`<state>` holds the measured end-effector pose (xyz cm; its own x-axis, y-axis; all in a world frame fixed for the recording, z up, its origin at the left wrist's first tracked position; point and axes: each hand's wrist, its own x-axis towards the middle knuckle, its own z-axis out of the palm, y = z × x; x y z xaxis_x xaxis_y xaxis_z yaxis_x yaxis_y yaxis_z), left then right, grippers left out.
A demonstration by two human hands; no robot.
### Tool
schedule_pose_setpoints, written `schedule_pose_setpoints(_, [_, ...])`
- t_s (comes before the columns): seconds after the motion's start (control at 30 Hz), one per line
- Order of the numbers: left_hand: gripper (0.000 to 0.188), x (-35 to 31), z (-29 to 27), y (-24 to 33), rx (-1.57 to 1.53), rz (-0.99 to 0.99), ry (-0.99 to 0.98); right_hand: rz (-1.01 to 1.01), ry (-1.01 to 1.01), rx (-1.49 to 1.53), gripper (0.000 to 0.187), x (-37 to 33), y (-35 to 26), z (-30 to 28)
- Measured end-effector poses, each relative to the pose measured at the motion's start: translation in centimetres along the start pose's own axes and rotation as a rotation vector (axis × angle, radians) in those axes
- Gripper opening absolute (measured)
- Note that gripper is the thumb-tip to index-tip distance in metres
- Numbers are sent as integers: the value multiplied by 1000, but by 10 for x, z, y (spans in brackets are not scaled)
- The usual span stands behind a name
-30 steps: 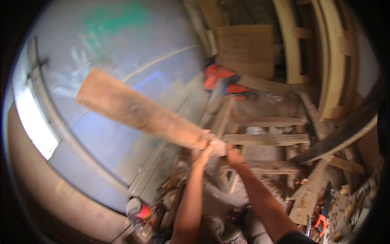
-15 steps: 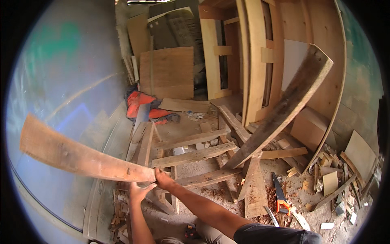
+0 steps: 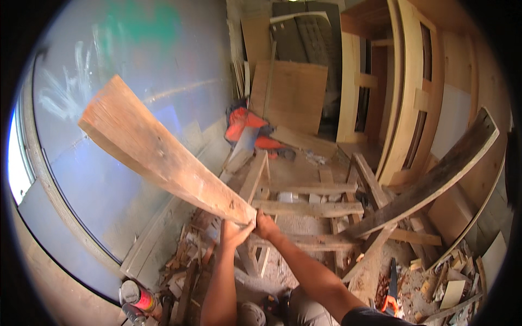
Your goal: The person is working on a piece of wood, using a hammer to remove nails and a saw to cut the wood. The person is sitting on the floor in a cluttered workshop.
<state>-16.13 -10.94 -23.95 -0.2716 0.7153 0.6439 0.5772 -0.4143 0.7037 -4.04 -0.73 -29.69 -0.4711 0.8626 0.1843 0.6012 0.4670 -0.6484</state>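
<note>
The left hand (image 3: 235,234), spread beneath the near end of the long reddish-brown wooden plank (image 3: 168,157) a moment earlier, now cups it; the right hand (image 3: 266,225) grips that end; the plank slants up-left before the blue-grey painted wall (image 3: 187,60), apparently borne by both hands.

On my feed, the left forearm (image 3: 220,285) rises almost straight from the lower edge, bare as far as I can see, while the right forearm (image 3: 304,266) slants up and leftward from a dark short sleeve (image 3: 372,316). I have the two hands close together at mid-view: the left hand (image 3: 235,233) grips from beneath, its thumb stretched toward the right, some fingers hidden from me; the right hand (image 3: 265,224) is curled into a grip, its back toward me, wrist nearly straight
</note>
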Motion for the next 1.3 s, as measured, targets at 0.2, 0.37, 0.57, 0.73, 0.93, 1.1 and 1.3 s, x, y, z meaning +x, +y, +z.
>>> schedule_pose_setpoints(0.2, [55,0,-4,5,-100,-118,-92,-422,47,248,95,11,71,1])
schedule_pose_setpoints(0.37, [60,3,-6,9,6,-97,-69,-135,-162,8,111,-5,88,7])
schedule_pose_setpoints(0.57, [66,3,-1,3,-16,-129,-28,5,-1,-110,90,1,55,28])
schedule_pose_setpoints(0.73, [55,10,-8,5,-59,-98,-34,-49,-34,-229,82,4,49,13])
schedule_pose_setpoints(0.93, [49,14,2,22,-239,-46,5,-46,-61,-205,96,-2,43,0])
schedule_pose_setpoints(1.1, [48,8,21,9,-525,-75,51,-34,-100,-242,95,-3,40,0])
schedule_pose_setpoints(1.3, [47,12,14,-4,-432,-9,30,-74,-142,-259,93,-8,44,-11])
